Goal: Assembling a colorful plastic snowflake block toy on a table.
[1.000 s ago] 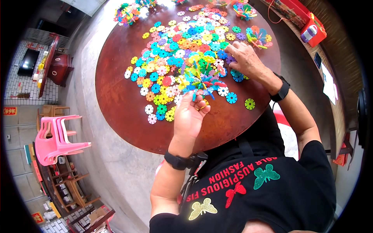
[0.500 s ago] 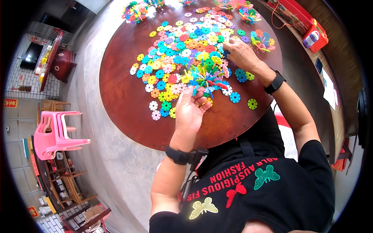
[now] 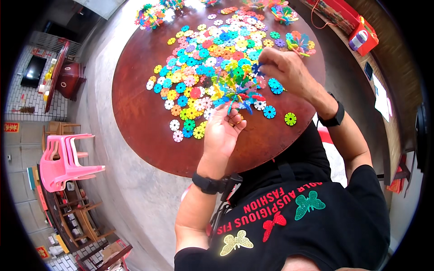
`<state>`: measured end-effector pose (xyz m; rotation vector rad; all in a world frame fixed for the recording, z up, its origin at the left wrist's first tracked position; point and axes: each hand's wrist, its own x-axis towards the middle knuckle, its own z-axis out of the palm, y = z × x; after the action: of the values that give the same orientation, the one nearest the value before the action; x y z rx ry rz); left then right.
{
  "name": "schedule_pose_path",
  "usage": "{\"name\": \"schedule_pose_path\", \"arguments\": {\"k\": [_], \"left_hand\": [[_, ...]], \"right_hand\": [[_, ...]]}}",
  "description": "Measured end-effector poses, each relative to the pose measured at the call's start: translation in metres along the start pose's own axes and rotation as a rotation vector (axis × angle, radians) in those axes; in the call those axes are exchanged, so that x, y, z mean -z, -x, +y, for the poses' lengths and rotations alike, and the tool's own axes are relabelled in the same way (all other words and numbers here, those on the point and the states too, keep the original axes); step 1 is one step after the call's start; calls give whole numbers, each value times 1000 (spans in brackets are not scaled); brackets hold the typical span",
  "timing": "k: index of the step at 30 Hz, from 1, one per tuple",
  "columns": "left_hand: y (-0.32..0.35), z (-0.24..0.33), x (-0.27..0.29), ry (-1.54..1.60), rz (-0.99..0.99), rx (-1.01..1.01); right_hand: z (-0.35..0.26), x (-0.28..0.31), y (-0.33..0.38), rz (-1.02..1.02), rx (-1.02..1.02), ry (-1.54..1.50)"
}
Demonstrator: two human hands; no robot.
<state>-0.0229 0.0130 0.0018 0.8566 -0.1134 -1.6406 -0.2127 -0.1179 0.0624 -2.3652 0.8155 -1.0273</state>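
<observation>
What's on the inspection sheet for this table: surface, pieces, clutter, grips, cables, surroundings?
Surface: round brown table, glossy.
Job's things: loose notched discs in many colours heaped mid-table; finished-looking clusters at the far and right edges.
Clutter: phone, white papers and red box on the side counter.
Grips: left hand holds a joined cluster; right hand pinches a blue disc, attachment unclear.
Cables: dark cables beside the left wrist.
Surroundings: stacked pink chairs, grey floor.

Left grip holds disc cluster — right grip, blue disc.
</observation>
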Motion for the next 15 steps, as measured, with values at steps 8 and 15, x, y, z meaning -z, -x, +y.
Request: {"name": "schedule_pose_path", "arguments": {"k": [8, 15], "left_hand": [[-4, 6, 6, 114, -5, 0], [-7, 7, 13, 226, -26, 1]], "right_hand": [[65, -2, 4, -214, -89, 486], [82, -33, -32, -190, -15, 520]]}}
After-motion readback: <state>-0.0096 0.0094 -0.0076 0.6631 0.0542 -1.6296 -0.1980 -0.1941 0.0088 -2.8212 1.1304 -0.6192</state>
